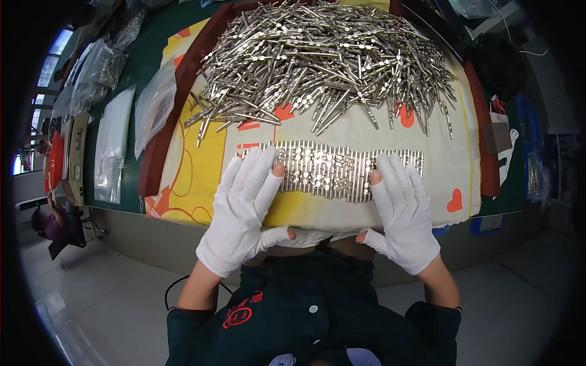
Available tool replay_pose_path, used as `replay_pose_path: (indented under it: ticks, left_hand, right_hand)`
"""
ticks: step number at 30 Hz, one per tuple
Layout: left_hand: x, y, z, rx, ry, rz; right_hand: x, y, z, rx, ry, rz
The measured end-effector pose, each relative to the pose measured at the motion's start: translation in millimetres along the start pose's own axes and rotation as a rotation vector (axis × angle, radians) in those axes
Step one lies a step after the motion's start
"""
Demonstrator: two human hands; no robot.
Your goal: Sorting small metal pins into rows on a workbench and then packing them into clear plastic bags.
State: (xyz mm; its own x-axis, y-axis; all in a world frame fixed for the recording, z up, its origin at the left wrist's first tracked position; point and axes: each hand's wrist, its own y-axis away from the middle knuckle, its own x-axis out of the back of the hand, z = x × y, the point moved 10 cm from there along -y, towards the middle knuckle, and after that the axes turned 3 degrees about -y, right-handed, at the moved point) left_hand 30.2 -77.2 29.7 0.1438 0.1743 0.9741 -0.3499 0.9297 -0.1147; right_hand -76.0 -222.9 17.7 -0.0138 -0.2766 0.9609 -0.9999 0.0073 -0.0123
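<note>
A row of small metal pins (332,169) lies side by side on a yellow and cream printed cloth (201,165) near the table's front edge. My left hand (244,207), in a white glove with cut fingertips, lies flat against the row's left end. My right hand (401,207), gloved the same way, presses flat against the right end. Both hands have fingers spread and hold nothing. Behind the row a large loose heap of the same metal pins (329,58) covers the far half of the cloth.
Clear plastic bags (116,143), some holding metal parts (110,64), lie on the green table at the left. A beige box (76,158) and a red object (55,161) stand at the far left edge. A person sits below the table at left (52,222).
</note>
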Motion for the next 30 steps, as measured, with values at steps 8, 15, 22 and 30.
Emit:
replay_pose_path:
  ticks: [8, 15, 22, 30]
  left_hand:
    - [12, -49, 7, -0.097, 0.112, 0.190]
    - [-15, -60, 2, -0.130, 0.110, 0.115]
    - [-14, -56, 1, -0.131, 0.153, 0.168]
    - [-21, -58, -1, -0.143, 0.185, 0.120]
  right_hand:
    - [9, -51, -12, 0.128, -0.074, 0.223]
    - [3, -64, -12, 0.159, -0.014, 0.199]
    - [0, -68, -9, 0.130, -0.045, 0.145]
    - [-2, -73, -14, 0.235, -0.027, 0.103]
